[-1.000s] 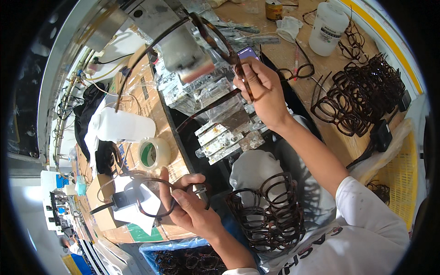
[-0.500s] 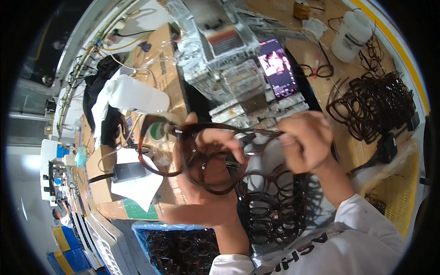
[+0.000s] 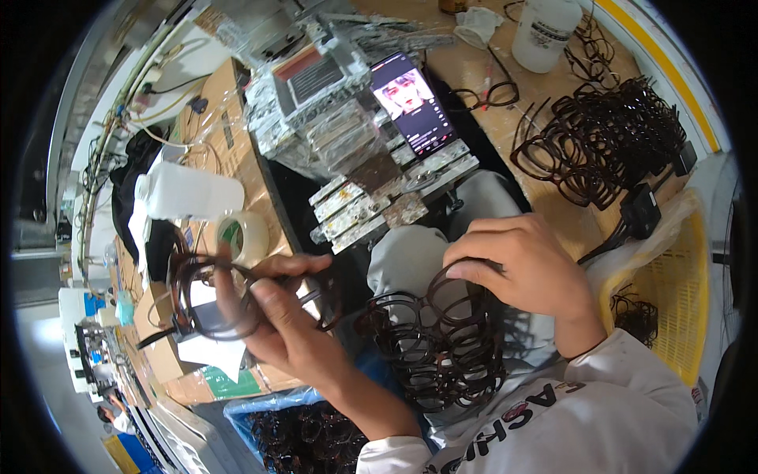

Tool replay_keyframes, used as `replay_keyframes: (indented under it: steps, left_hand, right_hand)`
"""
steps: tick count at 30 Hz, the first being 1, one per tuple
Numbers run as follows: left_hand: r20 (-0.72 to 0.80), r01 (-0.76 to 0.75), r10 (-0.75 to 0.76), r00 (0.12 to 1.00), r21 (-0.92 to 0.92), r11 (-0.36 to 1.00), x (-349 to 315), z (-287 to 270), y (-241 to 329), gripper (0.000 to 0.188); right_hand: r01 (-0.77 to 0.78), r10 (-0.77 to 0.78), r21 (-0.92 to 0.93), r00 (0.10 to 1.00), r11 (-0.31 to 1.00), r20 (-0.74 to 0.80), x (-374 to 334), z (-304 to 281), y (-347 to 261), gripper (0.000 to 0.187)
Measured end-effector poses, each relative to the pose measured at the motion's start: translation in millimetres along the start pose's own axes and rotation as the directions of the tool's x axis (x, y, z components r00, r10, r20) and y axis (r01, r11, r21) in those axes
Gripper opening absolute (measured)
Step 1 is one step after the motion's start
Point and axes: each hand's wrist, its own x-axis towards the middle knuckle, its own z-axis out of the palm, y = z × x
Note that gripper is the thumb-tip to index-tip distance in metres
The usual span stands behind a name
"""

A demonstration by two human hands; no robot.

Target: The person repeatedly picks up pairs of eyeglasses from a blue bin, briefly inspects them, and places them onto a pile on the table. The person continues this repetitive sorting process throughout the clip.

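Two bare hands work over a heap of dark eyeglass frames. The left hand [image 3: 288,332], at about seven o'clock from the middle of the view, has its fingers curled and thumb pressed around a dark brown spectacle frame [image 3: 213,304]; the frame's rims stick out toward nine o'clock, tilted, with one temple running back toward the palm. The right hand [image 3: 525,268], at about four o'clock from centre, is bent at the knuckles with its fingertips closed on the top rim of one frame in the stack of frames [image 3: 442,347] that lies in the person's lap, just at six o'clock of that hand; the grasped rim is touching the fingers. A white sleeve [image 3: 624,403] covers the right forearm toward five o'clock. Up at twelve o'clock a phone [image 3: 414,103] with a lit screen leans against a block of clear plastic trays [image 3: 316,95]. At two o'clock a second pile of dark frames [image 3: 608,142] rests on the brown table [image 3: 466,67], near a white bottle [image 3: 545,31]. At nine o'clock a roll of tape [image 3: 241,237] sits just beside a white plastic jug [image 3: 189,193]. A yellow basket [image 3: 679,292] stands at three o'clock.
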Motion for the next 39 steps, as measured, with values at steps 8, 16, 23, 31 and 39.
replay_keyframes:
  steps: [8,16,23,31,39]
  left_hand:
    - [-0.136,0.138,-0.136,0.981,0.006,0.99,-3.0,-10.5,-11.7,0.045]
    - [-0.103,0.187,-0.193,0.976,-0.066,0.98,-9.6,-5.2,-15.1,0.062]
    - [-0.058,0.218,-0.24,0.969,-0.254,0.942,-1.4,-3.7,-20.7,0.075]
    - [0.089,0.302,-0.312,0.946,-0.588,0.751,0.2,10.4,7.7,0.078]
    - [0.108,-0.027,0.038,0.993,-0.103,0.994,-14.6,25.8,-1.0,0.057]
  right_hand:
    - [0.42,0.062,0.682,0.824,0.599,-0.562,75.9,-7.0,16.1,0.015]
    - [0.317,0.085,0.634,0.85,0.705,-0.52,139.9,45.7,43.5,0.022]
    - [0.376,0.01,0.575,0.831,0.727,-0.557,134.9,48.0,49.5,0.019]
    - [0.569,-0.519,-0.085,0.665,0.818,-0.538,60.2,40.8,29.6,0.014]
    - [-0.151,0.188,-0.224,0.97,0.963,0.156,5.2,14.5,5.8,0.028]
